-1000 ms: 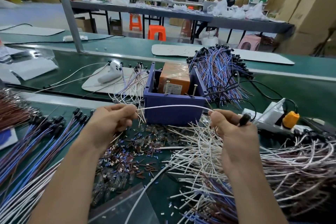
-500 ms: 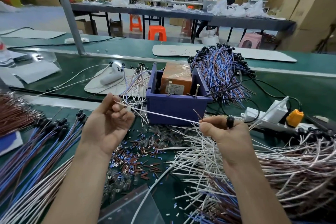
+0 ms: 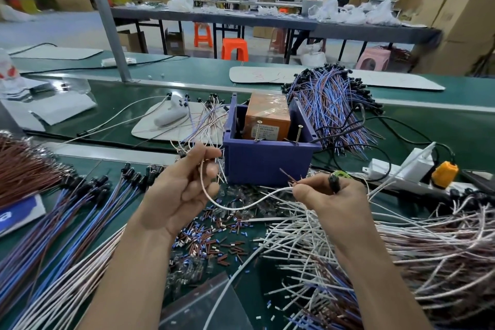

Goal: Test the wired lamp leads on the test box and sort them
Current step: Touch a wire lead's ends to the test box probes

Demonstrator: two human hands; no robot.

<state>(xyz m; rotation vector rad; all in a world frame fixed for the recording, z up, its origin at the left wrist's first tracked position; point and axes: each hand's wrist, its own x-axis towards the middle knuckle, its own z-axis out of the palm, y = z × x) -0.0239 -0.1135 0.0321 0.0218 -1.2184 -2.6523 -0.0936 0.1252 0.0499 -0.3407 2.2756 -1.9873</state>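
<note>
**White lead hanging between two hands in front of the test box**

Both hands are hovering over the green counter [image 3: 455, 131], and a single white lead [image 3: 227, 207] is sagging in a loop between them. The left hand [image 3: 184, 195] is raised with its palm turned inward. Its grip is closing on one end of the lead, which is being pinched between the thumb and the curled fingers. The right hand [image 3: 329, 195] is sitting lower and further right. Its grip is clamping on the other end of the lead, and its fingers are also wrapping around the black lamp head [image 3: 334, 182]. A yellow-green patch is showing just behind that head. Thin brown wire tips [image 3: 288, 177] are poking out past the right fingertips, pointing toward the box without touching it.

The test box [image 3: 267, 161] is standing just beyond the hands. It is a purple bin carrying an orange unit [image 3: 267, 118], with two screws [image 3: 258, 131] sticking up at its front. The lead is not reaching them.

A spread of blue and brown leads [image 3: 67, 217] with black heads is lying to the left. A tangle of white leads [image 3: 348, 262] is lying under the right forearm. Small coloured sleeves [image 3: 209, 233] are lying scattered between the arms. Another blue-brown bundle [image 3: 334, 104] is resting behind the box. A white power strip [image 3: 396, 171] with an orange plug [image 3: 444, 173] is sitting to its right.
</note>
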